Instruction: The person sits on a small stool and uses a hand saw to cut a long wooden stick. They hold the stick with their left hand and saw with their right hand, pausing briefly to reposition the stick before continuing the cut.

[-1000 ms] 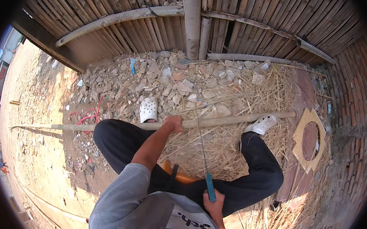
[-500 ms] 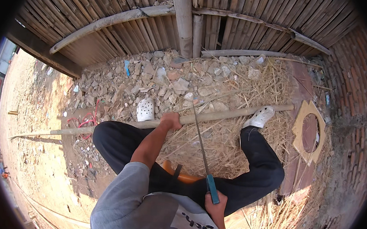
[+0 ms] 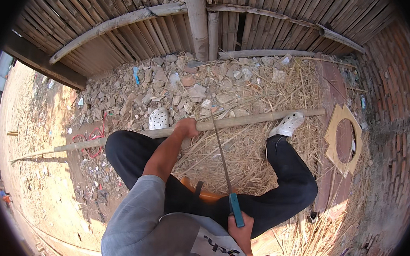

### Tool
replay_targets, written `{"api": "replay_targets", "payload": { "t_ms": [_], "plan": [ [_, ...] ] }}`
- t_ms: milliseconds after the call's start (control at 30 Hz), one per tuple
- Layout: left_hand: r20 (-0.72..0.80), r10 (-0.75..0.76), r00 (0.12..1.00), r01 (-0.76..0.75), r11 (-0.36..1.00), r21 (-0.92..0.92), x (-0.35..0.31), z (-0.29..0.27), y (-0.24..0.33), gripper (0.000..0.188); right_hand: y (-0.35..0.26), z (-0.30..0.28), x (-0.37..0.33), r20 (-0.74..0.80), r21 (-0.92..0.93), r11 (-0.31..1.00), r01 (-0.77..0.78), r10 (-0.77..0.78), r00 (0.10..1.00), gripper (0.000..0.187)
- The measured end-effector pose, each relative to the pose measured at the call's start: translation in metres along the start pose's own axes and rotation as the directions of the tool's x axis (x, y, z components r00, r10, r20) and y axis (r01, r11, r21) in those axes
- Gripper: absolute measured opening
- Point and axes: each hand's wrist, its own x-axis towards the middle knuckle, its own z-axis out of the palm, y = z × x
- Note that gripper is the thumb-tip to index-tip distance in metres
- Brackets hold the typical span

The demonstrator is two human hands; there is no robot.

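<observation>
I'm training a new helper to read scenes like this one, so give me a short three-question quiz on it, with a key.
1. Multiple choice: what does the right hand hold?
A) a hammer
B) a teal-handled bladed tool
C) a coil of rope

2. True or false: the left hand grips the long pole.

3. Fill in the missing word: the flat, yellowish panel with a round hole lies on the person's ____ side.

Key: 1. B. 2. True. 3. Right.
</observation>
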Motion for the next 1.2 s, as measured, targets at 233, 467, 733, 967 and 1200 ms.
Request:
{"api": "replay_targets", "payload": {
  "t_ms": [233,467,733,967,1200],
  "plan": [
    [0.033,-0.031,0.999,0.031,1.000,0.008,-0.016,0.008,0.001,0.047,-0.019,-0.046,-0.037,0.017,-0.072,0.997,0.018,-0.016,1.000,0.010],
    [-0.004,0.008,1.000,-0.008,1.000,0.005,-0.027,0.015,-0.011,0.047,-0.027,-0.010,0.020,-0.104,-0.039,0.974,0.222,-0.225,0.969,0.016],
    [0.042,-0.032,0.999,0.032,0.999,0.008,-0.021,0.006,-0.022,0.048,0.046,0.098,0.125,-0.129,0.034,0.969,0.245,-0.239,0.962,0.016],
    [0.012,-0.017,1.000,0.017,1.000,-0.016,-0.007,-0.020,-0.032,0.046,0.025,0.101,0.121,-0.101,-0.001,0.970,0.243,-0.242,0.965,0.017],
    [-0.016,0.025,1.000,-0.025,0.999,0.024,-0.011,-0.025,-0.033,0.046,0.015,0.128,0.151,-0.068,0.046,0.966,0.255,-0.252,0.965,0.015]
  ]
}}
